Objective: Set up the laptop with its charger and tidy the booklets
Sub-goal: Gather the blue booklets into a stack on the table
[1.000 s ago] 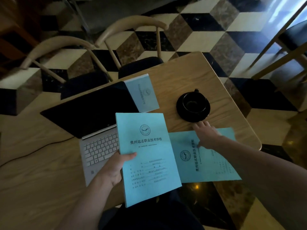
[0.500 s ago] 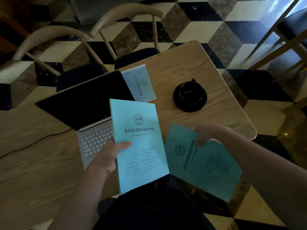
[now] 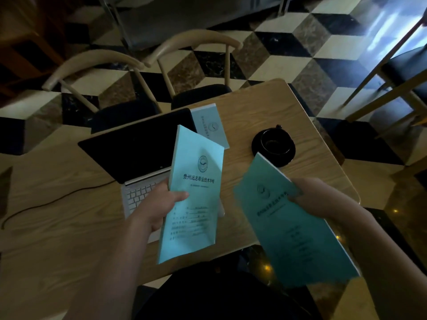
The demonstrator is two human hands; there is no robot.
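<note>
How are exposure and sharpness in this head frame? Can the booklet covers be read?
Head view: dim and underexposed, with window glare on the floor at top right; wide-angle bending shows at the edges. The left booklet is sharp, with a readable title; the right booklet is darker and motion-blurred; the laptop screen is black.

Surface: pale wood with visible grain, matt finish. Booklets, one lifted at left, one at right, one lying flat: matt turquoise paper covers with dark print. Laptop: glossy black screen; silvery, metal-looking base with pale keys. Cup and saucer: glossy black, ceramic-looking. Floor: polished stone-like tiles, reflective. Chairs: smooth pale wood backs, dark matt seats.
</note>
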